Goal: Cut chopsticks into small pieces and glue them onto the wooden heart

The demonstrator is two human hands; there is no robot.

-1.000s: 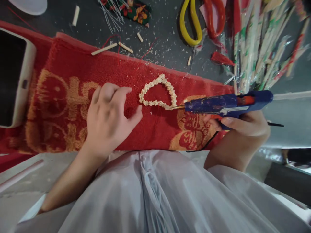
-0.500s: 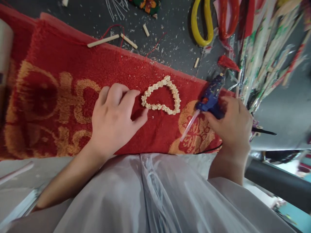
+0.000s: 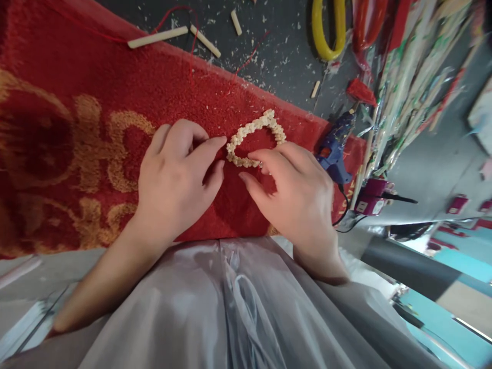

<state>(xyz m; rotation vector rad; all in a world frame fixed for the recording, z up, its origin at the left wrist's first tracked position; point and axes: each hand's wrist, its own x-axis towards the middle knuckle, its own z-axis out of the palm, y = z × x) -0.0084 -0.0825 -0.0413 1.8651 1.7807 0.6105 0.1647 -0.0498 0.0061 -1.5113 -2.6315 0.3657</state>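
A cream heart-shaped loop of small bead-like pieces lies on a red towel. Just to its left is my left hand, empty, its thumb and forefinger parted beside the loop's edge. My right hand reaches over the lower right of the loop and hides that part. Its thumb and forefinger are apart, and I see nothing between them. Right of this hand rests a blue glue gun on the towel, its glue stick hidden behind the hand.
Cut cream sticks and red thread lie along the towel's far edge, among white crumbs. Beyond are yellow-handled scissors and a red handle. Plastic-wrapped sticks stand at right, near a purple box and black cord.
My right hand has let go of the glue gun and moved left over the loop. The glue gun now rests on the towel. My left hand stays beside the loop.
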